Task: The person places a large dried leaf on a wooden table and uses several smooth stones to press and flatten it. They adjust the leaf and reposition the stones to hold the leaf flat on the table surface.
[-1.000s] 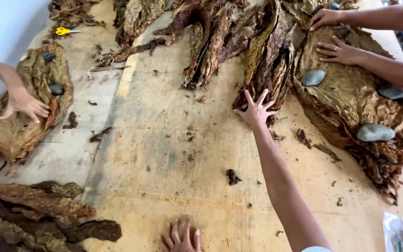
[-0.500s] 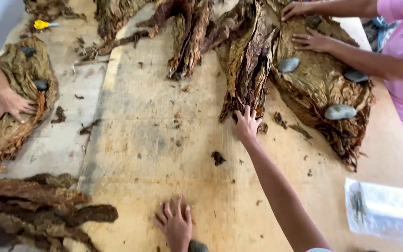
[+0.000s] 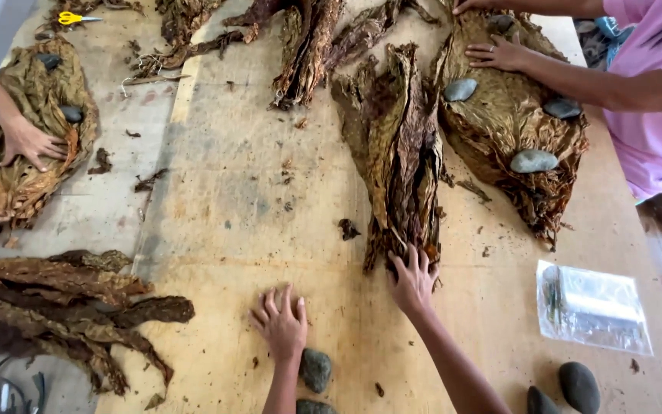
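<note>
Right hand (image 3: pixel 414 280): grip released, fingers spread, laid on the near end of one dried leaf bundle (image 3: pixel 396 146). The bundle lies mid-counter, long axis running away from the person, stem end near, broad end far. Left hand (image 3: pixel 281 322): grip released, flat on the bare wooden counter (image 3: pixel 231 199), a grey stone (image 3: pixel 316 368) just beside the wrist. Four stones are counted at the near edge, three on the right leaf pile (image 3: pixel 515 123), two on the left pile (image 3: pixel 32 130). One plastic bag (image 3: pixel 591 307) is seen at right. Other people's hands are pressed on both side piles.
</note>
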